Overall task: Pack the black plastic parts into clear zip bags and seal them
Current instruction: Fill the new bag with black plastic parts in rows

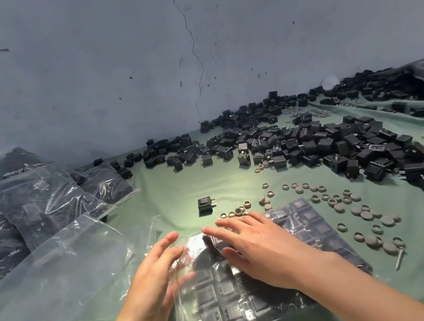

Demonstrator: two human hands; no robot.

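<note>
A bare patch of green cloth [171, 191] is lying a little way ahead of me, so I am finding room to reach forward there. One lone black part [205, 205] is sitting in that patch. On the right, a big heap of black parts [313, 141] is blocking the way, and little grey rings [351, 207] are lying scattered between it and me. On the left, full bags [31, 202] are sitting in a pile, and empty clear bags [56, 273] are covering the near cloth. The wall [107, 66] is closing off the back.

Clear, glossy, crinkled plastic zip bag [254, 292] holds matt black plastic parts [230, 315]; the table cloth [182, 190] is matt green fabric.
</note>
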